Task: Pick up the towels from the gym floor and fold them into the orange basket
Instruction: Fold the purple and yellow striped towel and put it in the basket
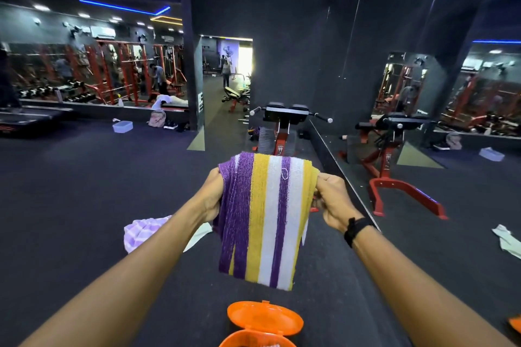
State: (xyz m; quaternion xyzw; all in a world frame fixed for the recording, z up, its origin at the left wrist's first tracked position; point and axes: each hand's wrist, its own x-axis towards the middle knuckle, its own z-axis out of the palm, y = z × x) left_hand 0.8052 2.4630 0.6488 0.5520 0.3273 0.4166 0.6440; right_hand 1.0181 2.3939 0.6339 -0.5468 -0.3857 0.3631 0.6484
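Observation:
A purple, yellow and white striped towel (265,217) hangs folded in front of me at chest height. My left hand (211,197) grips its upper left corner and my right hand (332,200) grips its upper right corner. Directly below the towel, at the bottom edge of the view, stands the orange basket (253,339) with its orange lid (265,318) flipped open. On the dark floor behind my left forearm lies a lilac checked towel (141,231), with a pale green cloth (201,234) beside it.
A mirror wall runs along the right, reflecting a pale green cloth (507,242) and a red exercise machine (394,177). A red and black bench machine (282,127) stands straight ahead. A plastic tub (122,126) and a bag (157,118) lie far left. People move in the distance.

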